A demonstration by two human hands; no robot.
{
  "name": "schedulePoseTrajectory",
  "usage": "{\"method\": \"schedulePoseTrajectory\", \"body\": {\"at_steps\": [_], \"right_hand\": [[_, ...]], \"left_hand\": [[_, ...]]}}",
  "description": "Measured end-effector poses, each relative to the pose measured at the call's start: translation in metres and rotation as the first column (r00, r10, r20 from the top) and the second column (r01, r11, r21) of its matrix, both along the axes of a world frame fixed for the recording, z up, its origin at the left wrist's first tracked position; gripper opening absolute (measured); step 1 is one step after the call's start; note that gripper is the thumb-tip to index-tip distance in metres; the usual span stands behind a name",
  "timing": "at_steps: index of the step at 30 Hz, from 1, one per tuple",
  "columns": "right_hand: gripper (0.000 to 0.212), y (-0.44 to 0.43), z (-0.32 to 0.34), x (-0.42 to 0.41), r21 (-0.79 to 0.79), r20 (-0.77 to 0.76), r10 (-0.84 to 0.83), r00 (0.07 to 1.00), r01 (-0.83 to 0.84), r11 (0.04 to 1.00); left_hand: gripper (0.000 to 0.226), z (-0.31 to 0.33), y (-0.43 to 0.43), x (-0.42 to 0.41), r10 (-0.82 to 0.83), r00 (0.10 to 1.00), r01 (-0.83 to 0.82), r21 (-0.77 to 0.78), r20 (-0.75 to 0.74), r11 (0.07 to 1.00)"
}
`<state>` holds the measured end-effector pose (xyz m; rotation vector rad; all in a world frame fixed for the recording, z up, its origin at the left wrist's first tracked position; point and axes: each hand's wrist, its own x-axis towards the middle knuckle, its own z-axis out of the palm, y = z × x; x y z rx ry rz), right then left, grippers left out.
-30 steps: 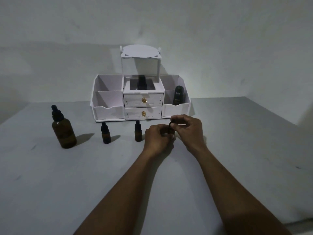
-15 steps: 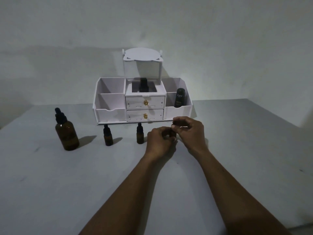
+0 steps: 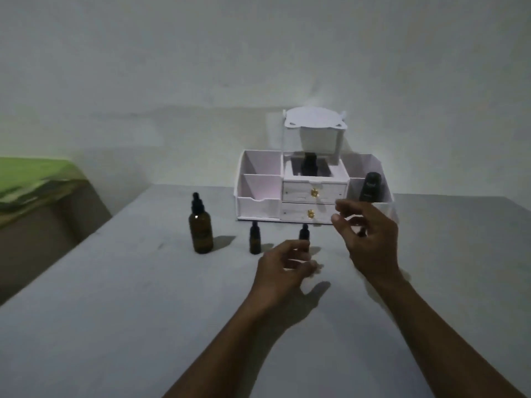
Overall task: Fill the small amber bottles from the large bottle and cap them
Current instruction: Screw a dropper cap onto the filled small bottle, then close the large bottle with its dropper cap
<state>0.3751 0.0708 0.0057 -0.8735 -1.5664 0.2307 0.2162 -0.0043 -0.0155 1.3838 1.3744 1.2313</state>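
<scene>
Both hands free, capped bottles waiting before the white plastic drawer organiser (image 3: 258,206)
The left hand (image 3: 283,271) hovers with fingers loosely curled, pinching nothing; the right hand (image 3: 369,242) is raised with fingers spread, and a dark blur behind them is unreadable. The large amber glass dropper bottle (image 3: 200,228) stands capped to the organiser's front-left; a small amber black-capped bottle (image 3: 255,239) and a second small amber bottle (image 3: 304,235) stand just before it. Those two look capped, whether filled I cannot tell; nothing is being poured. A matt grey tabletop (image 3: 115,326) carries everything, a plain pale wall stands behind the organiser, a green cloth (image 3: 28,179) far to its left
</scene>
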Motion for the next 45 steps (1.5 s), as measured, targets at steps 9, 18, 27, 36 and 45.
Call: {"method": "schedulePoseTrajectory", "body": {"at_steps": [9, 18, 27, 36, 45], "right_hand": [[0.021, -0.006, 0.015, -0.113, 0.019, 0.107, 0.288, 0.952, -0.292, 0.956], [0.042, 0.009, 0.014, -0.208, -0.283, 0.020, 0.387, 0.922, -0.366, 0.886], [0.034, 0.019, 0.003, -0.237, -0.346, 0.014, 0.394, 0.919, -0.365, 0.864], [0.033, 0.020, -0.001, -0.238, -0.322, -0.052, 0.381, 0.923, -0.377, 0.869], [0.033, 0.023, -0.001, -0.239, -0.288, -0.020, 0.394, 0.919, -0.382, 0.878]], "left_hand": [[0.026, -0.004, -0.018, -0.135, 0.418, 0.908, -0.401, 0.221, -0.032, 0.889], [0.044, -0.015, 0.009, -0.192, 0.518, 0.855, -0.508, 0.152, -0.029, 0.848], [0.068, -0.024, 0.033, -0.198, 0.372, 0.925, -0.378, 0.099, 0.073, 0.921], [0.050, -0.030, 0.032, -0.192, 0.339, 0.932, -0.349, 0.069, 0.124, 0.935], [0.061, -0.029, 0.032, -0.193, 0.328, 0.935, -0.338, 0.057, 0.137, 0.940]]}}
